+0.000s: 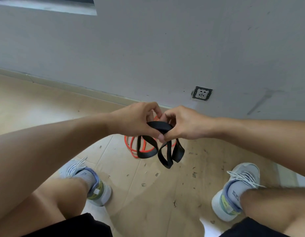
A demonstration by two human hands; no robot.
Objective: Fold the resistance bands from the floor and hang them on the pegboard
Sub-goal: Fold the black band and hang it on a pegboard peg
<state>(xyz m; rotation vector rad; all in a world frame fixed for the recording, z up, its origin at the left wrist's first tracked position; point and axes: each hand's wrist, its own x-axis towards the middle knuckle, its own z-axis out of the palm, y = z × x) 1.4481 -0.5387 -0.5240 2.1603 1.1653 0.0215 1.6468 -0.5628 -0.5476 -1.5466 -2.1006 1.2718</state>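
A black resistance band (162, 152) hangs in several loops above the floor, gathered at the top between both hands. My left hand (137, 121) grips the gathered part from the left, thumb pressed against the band. My right hand (181, 124) pinches the same bundle from the right, its fingers curled over the top loop. An orange resistance band (131, 147) lies on the floor beneath, partly hidden by the black loops and my hands. The pegboard is not in view.
A grey wall (165, 48) with a low socket (201, 93) stands just beyond the bands. The wooden floor (45, 103) is littered with small scraps between my two feet in pale sneakers (90, 182). My bare knees fill the lower corners.
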